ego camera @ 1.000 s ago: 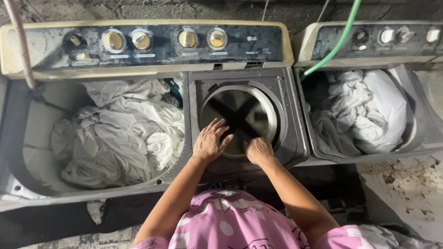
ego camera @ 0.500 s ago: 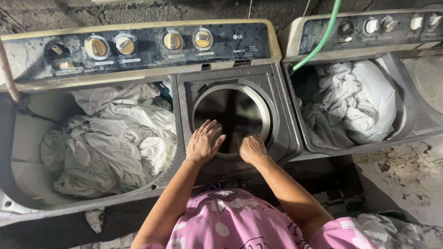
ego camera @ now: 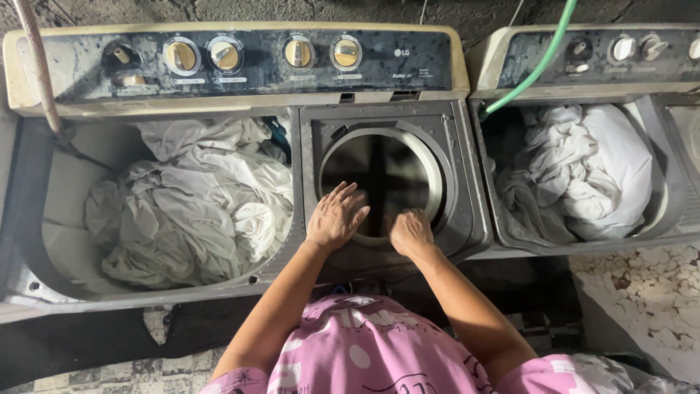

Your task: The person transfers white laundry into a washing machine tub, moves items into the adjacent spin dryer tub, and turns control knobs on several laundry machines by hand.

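I look down on a twin-tub washing machine (ego camera: pixel 240 55) with a dark panel of round knobs. Its left tub (ego camera: pixel 44 219) is full of wet white laundry (ego camera: pixel 197 208). Its right compartment is a round spinner drum (ego camera: pixel 383 175), dark inside. My left hand (ego camera: pixel 334 217) lies flat with spread fingers on the drum's near rim. My right hand (ego camera: pixel 410 232) rests beside it on the rim, fingers curled down at the opening. Neither hand holds anything that I can see.
A second washing machine (ego camera: pixel 605 58) stands to the right, its tub holding white laundry (ego camera: pixel 590 171). A green hose (ego camera: pixel 536 62) runs into that tub. A pinkish hose (ego camera: pixel 40 66) hangs at the far left. Cracked floor (ego camera: pixel 642 292) lies at lower right.
The view has shifted slightly sideways. Both hands stay at the drum's near rim, with the left hand settled flatter on it.
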